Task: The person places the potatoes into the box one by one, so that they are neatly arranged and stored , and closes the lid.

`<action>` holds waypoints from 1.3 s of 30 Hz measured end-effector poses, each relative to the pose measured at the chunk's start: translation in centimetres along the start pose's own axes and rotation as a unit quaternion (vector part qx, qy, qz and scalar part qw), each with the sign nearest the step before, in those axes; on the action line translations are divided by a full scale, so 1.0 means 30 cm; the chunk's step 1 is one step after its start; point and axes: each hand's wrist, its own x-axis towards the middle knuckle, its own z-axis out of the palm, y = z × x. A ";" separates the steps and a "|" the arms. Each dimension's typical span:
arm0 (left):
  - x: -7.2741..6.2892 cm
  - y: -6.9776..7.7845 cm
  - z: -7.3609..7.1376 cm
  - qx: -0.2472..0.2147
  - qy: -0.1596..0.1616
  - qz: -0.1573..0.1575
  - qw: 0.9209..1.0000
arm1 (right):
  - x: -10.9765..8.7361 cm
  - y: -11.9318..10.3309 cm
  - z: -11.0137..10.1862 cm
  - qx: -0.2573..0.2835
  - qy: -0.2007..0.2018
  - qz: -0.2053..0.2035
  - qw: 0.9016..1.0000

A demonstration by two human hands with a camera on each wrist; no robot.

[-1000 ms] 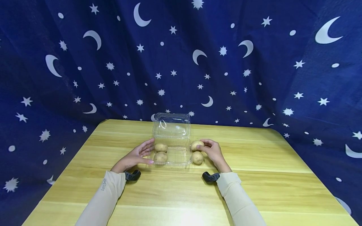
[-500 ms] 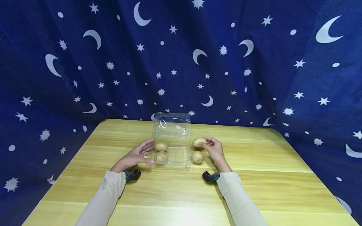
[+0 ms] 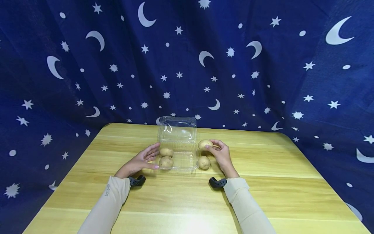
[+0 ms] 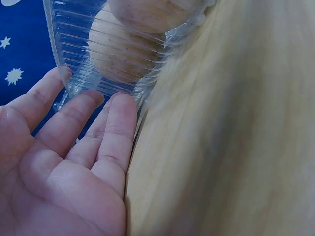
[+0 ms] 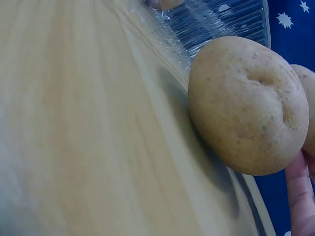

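A clear plastic clamshell box point(image 3: 184, 159) sits on the table, its lid point(image 3: 178, 128) raised at the back. Inside on the left lie two potatoes, the rear potato point(image 3: 166, 152) and the front potato point(image 3: 165, 162). My left hand point(image 3: 142, 161) touches the box's left side with extended fingers point(image 4: 115, 132). Beyond the box's right side, my right hand point(image 3: 221, 156) pinches a potato point(image 3: 205, 144) between thumb and fingers, raised off the table. Another potato point(image 3: 204, 162) rests on the table in front of it, close to the box; it looms large in the right wrist view.
The wooden table point(image 3: 163, 208) spreads around the box to both sides and the front. Behind it hangs a dark blue curtain point(image 3: 181, 58) with moons and stars. Each wrist bears a black camera band, such as the left band point(image 3: 136, 181).
My right hand has lifted the rear right-hand potato, first slightly right, then up and a little back toward the box. The left hand and the box have stayed in place.
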 end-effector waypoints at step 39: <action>0.001 0.008 0.008 0.011 0.001 0.002 1.000 | -0.037 -0.125 0.050 -0.151 -0.169 -0.069 0.972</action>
